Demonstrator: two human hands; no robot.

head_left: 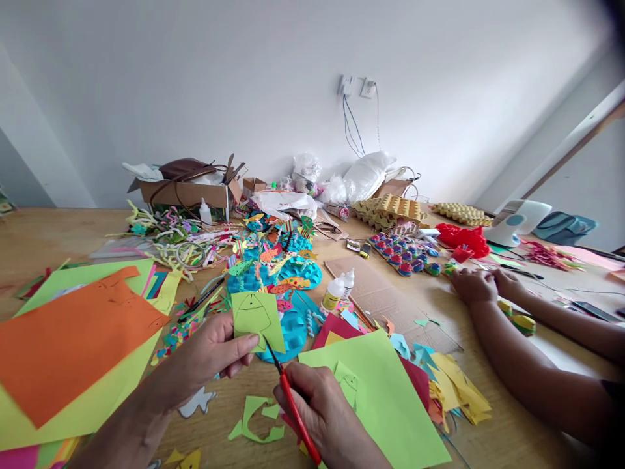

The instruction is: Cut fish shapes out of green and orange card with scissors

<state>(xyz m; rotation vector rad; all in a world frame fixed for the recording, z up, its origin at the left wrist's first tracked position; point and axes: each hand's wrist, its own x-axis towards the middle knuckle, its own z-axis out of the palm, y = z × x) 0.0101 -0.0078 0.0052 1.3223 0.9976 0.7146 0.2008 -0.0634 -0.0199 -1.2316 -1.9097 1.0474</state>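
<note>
Just over the counter (73,231), your L hand (215,345) has its fingers pinched on the sm. green card (254,319) w/ a fish outline; your R hand (322,400) has its fingers wrapped round the red scissors (293,405), blades at the card's lower edge. Outline looks mostly uncut; can't tell cut depth. Another fish drawing (348,385) on the lg. green sheet (390,417) looks uncut too. Patterned fish (293,283) on blue shapes (293,326) look done; green offcuts (250,405) lie nearby.

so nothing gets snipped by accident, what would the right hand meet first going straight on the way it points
Led by the scissors, likely the green card in the left hand; the blades overlap its lower edge, depth is unclear.
</note>
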